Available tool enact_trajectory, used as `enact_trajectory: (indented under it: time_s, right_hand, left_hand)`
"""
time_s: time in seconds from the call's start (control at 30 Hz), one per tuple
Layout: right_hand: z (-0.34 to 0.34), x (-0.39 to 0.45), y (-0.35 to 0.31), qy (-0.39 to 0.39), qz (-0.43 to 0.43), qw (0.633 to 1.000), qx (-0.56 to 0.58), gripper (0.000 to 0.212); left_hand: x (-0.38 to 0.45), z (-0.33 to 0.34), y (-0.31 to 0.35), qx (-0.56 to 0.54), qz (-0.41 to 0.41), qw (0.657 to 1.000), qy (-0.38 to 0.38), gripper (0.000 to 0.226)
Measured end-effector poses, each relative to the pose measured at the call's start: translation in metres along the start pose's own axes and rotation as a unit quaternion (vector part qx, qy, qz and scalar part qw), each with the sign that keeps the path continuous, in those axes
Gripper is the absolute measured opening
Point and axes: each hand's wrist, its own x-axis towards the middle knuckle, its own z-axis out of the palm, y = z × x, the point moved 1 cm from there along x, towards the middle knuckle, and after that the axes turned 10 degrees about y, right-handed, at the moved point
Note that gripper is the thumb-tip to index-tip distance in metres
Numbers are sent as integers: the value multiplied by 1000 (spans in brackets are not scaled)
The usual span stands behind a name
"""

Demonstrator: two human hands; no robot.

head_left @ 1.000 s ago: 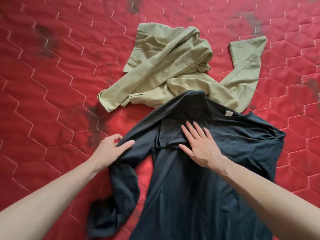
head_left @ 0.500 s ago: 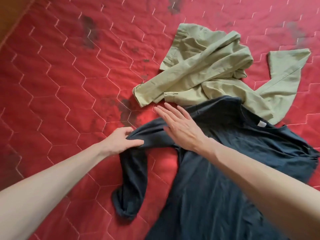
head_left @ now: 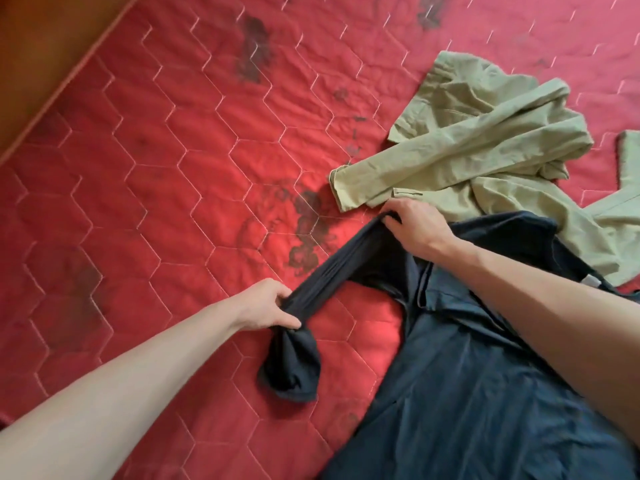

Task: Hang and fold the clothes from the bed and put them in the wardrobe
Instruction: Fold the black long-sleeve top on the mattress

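Red quilted bedding (head_left: 173, 209), stitched in pale hexagons and blotched with dark stains, spreads under everything, with a strip of brown wood at the upper left edge.

On it, the left hand (head_left: 268, 310) has its grip closed round the dark navy shirt's sleeve (head_left: 332, 275), fingers and thumb bunching the cloth just above the cuff, which droops in a soft crumpled knot below the fist. The right hand (head_left: 415, 230) has its fingers curled over the same sleeve near the shoulder, so its grip too is closed on the fabric. Between the two, the sleeve runs as a taut, gathered rope, lifted a little off the bed; this looks like pulling it straight so it can be laid flat for folding.

Beyond the grips, the navy shirt (head_left: 485, 393) lies spread across the lower right of the bed, thin, matte and limp, rumpled in shallow folds, with a small white label at the neck. Just beyond and touching it sits a pale olive garment (head_left: 478, 143) of stiffer woven cloth, heaped and creased, still unfolded.
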Motion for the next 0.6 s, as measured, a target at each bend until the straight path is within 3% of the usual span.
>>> enact_trajectory:
  time_s: [0.07, 0.17, 0.33, 0.43, 0.6]
  right_hand:
    - [4, -1, 2, 16, 22, 1000, -7, 22]
    - [12, -4, 1, 46, 41, 998, -14, 23]
    - [21, -10, 0, 33, 52, 998, -26, 24]
    - [25, -20, -6, 44, 10, 998, -39, 36]
    - [31, -44, -31, 107, -100, 989, -20, 52]
  left_hand:
    - [-7, -7, -13, 3, -23, 1000, -16, 5]
    - [-20, -22, -26, 35, -56, 997, -42, 19]
    - [-26, -51, -29, -131, -113, 980, 102, 13]
    - [-24, -63, -27, -178, -114, 961, 177, 22]
    - [-38, -95, -14, -171, -112, 968, 144, 28]
